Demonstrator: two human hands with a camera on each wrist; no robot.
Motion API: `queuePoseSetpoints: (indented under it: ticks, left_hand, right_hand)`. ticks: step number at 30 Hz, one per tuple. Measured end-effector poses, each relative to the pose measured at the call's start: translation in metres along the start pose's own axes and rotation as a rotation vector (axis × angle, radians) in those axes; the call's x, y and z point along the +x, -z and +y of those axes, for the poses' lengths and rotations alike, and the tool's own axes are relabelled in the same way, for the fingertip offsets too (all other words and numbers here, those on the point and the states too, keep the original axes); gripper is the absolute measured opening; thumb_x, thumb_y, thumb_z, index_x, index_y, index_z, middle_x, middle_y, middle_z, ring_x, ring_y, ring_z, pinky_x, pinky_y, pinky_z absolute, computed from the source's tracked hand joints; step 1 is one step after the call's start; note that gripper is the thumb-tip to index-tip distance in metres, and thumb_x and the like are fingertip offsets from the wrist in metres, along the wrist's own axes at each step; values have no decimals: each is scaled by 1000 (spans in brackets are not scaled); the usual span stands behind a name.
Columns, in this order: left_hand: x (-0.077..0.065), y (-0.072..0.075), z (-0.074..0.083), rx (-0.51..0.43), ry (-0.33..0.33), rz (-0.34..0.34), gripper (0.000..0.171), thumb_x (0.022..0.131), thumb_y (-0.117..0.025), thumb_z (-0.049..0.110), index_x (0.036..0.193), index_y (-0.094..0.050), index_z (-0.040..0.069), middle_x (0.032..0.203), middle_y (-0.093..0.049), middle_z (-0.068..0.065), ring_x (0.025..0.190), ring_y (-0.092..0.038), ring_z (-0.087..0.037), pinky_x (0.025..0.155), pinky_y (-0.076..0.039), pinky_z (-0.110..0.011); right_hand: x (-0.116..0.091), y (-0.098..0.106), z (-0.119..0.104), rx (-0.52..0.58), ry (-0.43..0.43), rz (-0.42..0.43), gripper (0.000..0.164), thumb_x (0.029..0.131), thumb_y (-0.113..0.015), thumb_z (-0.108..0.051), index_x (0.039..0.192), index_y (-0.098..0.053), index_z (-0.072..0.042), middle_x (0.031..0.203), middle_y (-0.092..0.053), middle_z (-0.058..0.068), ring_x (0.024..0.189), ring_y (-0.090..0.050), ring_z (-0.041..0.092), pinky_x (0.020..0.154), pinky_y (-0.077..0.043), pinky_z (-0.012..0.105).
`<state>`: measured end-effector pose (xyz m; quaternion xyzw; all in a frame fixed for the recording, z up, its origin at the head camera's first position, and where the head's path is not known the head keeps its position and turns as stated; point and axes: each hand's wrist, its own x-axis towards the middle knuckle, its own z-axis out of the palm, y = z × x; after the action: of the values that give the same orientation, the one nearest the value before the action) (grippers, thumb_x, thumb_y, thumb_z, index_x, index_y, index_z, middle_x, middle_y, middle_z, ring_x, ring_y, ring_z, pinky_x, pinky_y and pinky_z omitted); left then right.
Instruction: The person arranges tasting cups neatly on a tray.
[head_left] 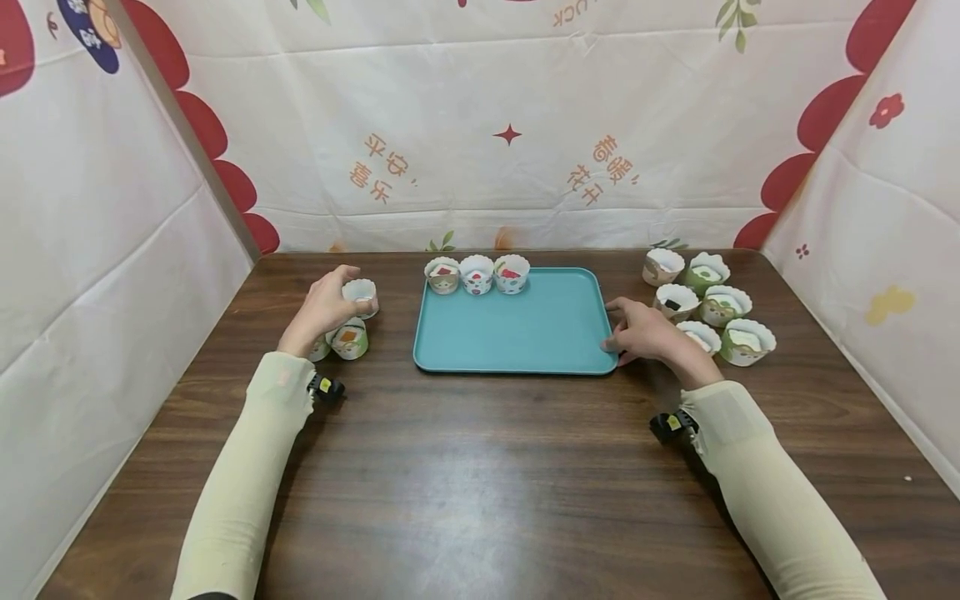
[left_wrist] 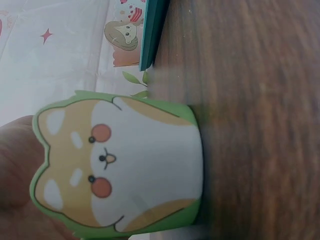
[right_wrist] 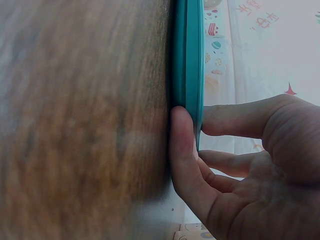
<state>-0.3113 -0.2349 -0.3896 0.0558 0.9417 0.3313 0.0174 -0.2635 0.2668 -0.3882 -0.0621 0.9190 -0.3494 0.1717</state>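
1. Teal tray (head_left: 517, 333) lies flat on the table (head_left: 450, 467), long axis running 9 to 3 o'clock, with three paper cups (head_left: 477, 276) in a row around its 11 o'clock corner.
2. Left hand (head_left: 321, 310) has a pale cup (head_left: 362, 298) pinched between thumb and fingers — tray's at 3 o'clock from that grip, gap between, and this is the nearer hand to the tray's 9 o'clock end.
3. Right hand (head_left: 648, 332) pinches the tray's 3 o'clock edge, so the tray stretches toward 9 from there.
4. Green cup (head_left: 350, 342) sits just off the pale one, roughly 6 o'clock.
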Motion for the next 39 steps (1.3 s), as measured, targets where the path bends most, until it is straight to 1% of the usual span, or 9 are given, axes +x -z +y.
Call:
queuePoseSetpoints:
  ticks: [4,9,12,17,20,27,34,39]
  left_hand:
    - [0,-1,1,0,16,-19,80,92,-76,31,156,-37,3,158,-43,-22,145,-39,-43,117,-39,-63]
    - [-2,-1,1,11,56,-29,79,92,-75,30,156,-37,2,155,-46,-25,138,-44,-43,114,-43,-63]
    - [-3,0,1,28,73,-37,78,93,-73,29,156,-37,2,153,-47,-26,136,-44,-45,112,-43,-63]
    - [-3,-2,-2,71,74,-45,74,95,-71,29,155,-38,1,154,-46,-27,141,-41,-47,114,-41,-64]
    - [-3,-3,-3,79,67,-41,72,95,-70,29,153,-40,0,154,-47,-27,140,-42,-47,115,-40,-63]
    - [-3,-3,-1,63,43,12,68,96,-69,32,152,-43,3,147,-52,-26,129,-50,-45,108,-46,-62]
    - [-3,-2,6,34,4,97,67,95,-69,33,152,-45,5,148,-54,-23,130,-49,-43,107,-44,-62]
    - [-2,-1,11,10,-22,146,67,94,-70,33,151,-47,5,145,-56,-23,125,-52,-40,103,-46,-59]
  right_hand:
    - [1,0,1,6,-1,-4,75,96,-66,-5,158,-25,8,96,-58,20,73,-67,23,69,-66,38]
    - [1,-1,3,14,-3,-7,75,96,-66,-4,158,-25,8,94,-60,19,71,-67,22,68,-65,38]
    - [1,-3,2,11,-4,-3,75,96,-66,-5,158,-26,8,94,-60,19,71,-67,21,68,-65,38]
    - [0,-5,2,12,-14,-4,75,96,-66,-5,158,-26,8,98,-58,20,73,-67,22,69,-66,37]
    - [0,-6,3,12,-18,-7,75,96,-66,-4,157,-26,8,98,-58,20,74,-67,22,69,-66,37]
    - [-2,-5,2,3,-13,-9,74,97,-66,-4,158,-25,9,97,-56,19,74,-66,22,69,-66,37]
    - [-2,-3,2,3,-9,-1,75,96,-67,-3,157,-26,9,93,-57,18,73,-66,23,68,-66,36]
    - [-1,-2,2,-1,-3,-2,74,96,-65,-3,157,-25,9,94,-58,19,72,-67,22,68,-66,36]
